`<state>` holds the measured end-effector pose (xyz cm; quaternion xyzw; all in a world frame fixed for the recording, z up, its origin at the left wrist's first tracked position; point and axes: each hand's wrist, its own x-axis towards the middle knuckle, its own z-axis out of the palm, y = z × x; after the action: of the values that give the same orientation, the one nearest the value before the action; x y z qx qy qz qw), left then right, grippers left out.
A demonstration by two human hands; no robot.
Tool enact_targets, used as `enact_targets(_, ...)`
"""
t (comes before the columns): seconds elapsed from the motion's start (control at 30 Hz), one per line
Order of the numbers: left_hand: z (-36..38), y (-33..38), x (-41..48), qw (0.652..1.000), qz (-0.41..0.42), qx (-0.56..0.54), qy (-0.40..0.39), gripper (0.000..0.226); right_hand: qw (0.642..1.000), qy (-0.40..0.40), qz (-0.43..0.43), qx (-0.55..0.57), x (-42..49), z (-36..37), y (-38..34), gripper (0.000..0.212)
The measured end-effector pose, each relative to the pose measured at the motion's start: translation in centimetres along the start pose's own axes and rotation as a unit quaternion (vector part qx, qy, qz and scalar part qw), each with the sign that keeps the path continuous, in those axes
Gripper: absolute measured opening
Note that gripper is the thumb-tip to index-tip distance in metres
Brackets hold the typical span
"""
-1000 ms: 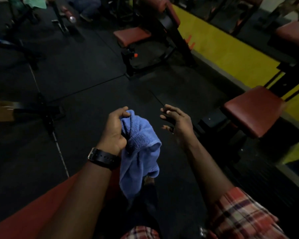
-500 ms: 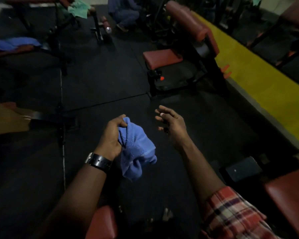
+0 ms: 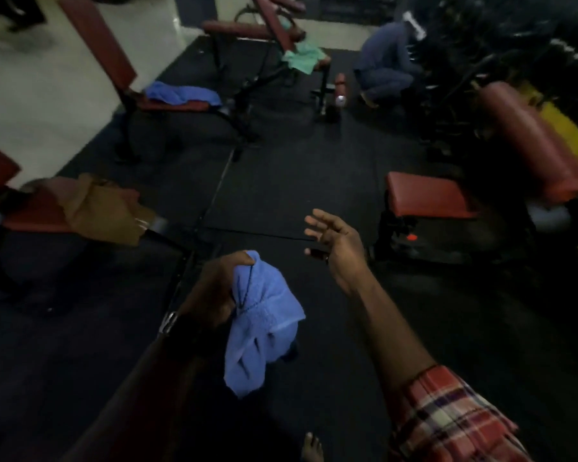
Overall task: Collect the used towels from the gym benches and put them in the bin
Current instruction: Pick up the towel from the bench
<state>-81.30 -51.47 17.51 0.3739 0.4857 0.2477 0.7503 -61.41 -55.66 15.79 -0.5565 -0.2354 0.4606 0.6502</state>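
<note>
My left hand [image 3: 217, 288] is shut on a blue towel [image 3: 260, 321] that hangs bunched below my fist, low in the middle of the view. To its right my right hand [image 3: 334, 245] is held out, empty, fingers spread. A brown towel [image 3: 104, 208] drapes over the red bench [image 3: 30, 218] at the left. A second blue towel [image 3: 180, 93] lies on a red bench seat [image 3: 167, 106] further back on the left. A green towel [image 3: 304, 58] hangs on a bench at the far middle. No bin is in sight.
A red bench [image 3: 427, 198] with a black frame stands right of my right hand, a long red pad [image 3: 531, 138] behind it. A person crouches [image 3: 387, 65] at the far right by dark equipment. A bottle [image 3: 341, 90] stands on the black floor mats.
The view has swung left and upward, bringing the left-hand benches with the brown, blue and green towels into sight. My left hand keeps its hold on the blue towel; my right hand stays open.
</note>
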Motion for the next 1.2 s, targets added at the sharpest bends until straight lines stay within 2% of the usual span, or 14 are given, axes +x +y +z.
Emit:
enact_targets(0.2, -4.7, 3.9, 5.5, 0.993, 0.044, -0.015, 0.104, 0.009, 0.994, -0.102, 0.044, -0.024, 10.1, 7.5, 0.3, 0.043)
enact_targets(0.33, -10.9, 6.7, 10.7, 0.982, 0.079, 0.035, 0.165, 0.009, 0.985, -0.153, 0.070, -0.045, 16.7, 15.1, 2.2, 0.047)
enact_targets(0.43, -16.4, 8.3, 13.9, 0.982, 0.066, 0.018, 0.177, 0.013, 0.976, -0.186, 0.098, -0.059, 21.0, 21.4, 4.5, 0.049)
enact_targets(0.53, -21.0, 9.7, 15.7, 0.970, 0.075, 0.011, 0.231, 0.013, 0.968, -0.209, 0.119, -0.077, 25.0, 26.9, 6.5, 0.043)
enact_targets(0.63, -26.4, 11.6, 17.0, 0.953, 0.104, 0.039, 0.280, 0.020, 0.957, -0.233, 0.151, -0.086, 29.6, 33.3, 9.3, 0.034)
enact_targets(0.7, -29.9, 13.2, 18.1, 0.946, 0.113, 0.025, 0.304, 0.034, 0.948, -0.250, 0.180, -0.084, 32.7, 37.8, 11.7, 0.033)
enact_targets(0.73, -31.6, 13.6, 18.7, 0.939, 0.114, 0.021, 0.325, 0.041, 0.944, -0.255, 0.193, -0.082, 34.0, 39.5, 12.8, 0.033)
enact_targets(0.83, -36.5, 14.4, 21.1, 0.896, 0.102, -0.020, 0.432, 0.022, 0.929, -0.265, 0.238, -0.098, 37.9, 44.5, 16.5, 0.028)
enact_targets(0.87, -37.9, 14.6, 22.0, 0.885, 0.097, -0.017, 0.454, 0.026, 0.925, -0.269, 0.251, -0.101, 39.2, 46.0, 17.8, 0.026)
enact_targets(0.93, -40.8, 15.2, 23.9, 0.871, 0.092, -0.007, 0.483, 0.040, 0.916, -0.268, 0.274, -0.123, 42.1, 49.2, 20.4, 0.023)
enact_targets(1.07, -46.9, 15.5, 28.8, 0.830, 0.059, -0.042, 0.554, 0.035, 0.878, -0.282, 0.328, -0.206, 48.4, 55.8, 27.0, 0.016)
enact_targets(1.13, -50.1, 14.4, 31.5, 0.822, 0.055, -0.079, 0.562, 0.030, 0.862, -0.295, 0.346, -0.225, 51.7, 58.7, 30.9, 0.021)
enact_targets(1.2, -53.0, 13.3, 34.5, 0.798, 0.043, -0.109, 0.591, 0.036, 0.845, -0.304, 0.364, -0.246, 55.2, 60.9, 35.2, 0.023)
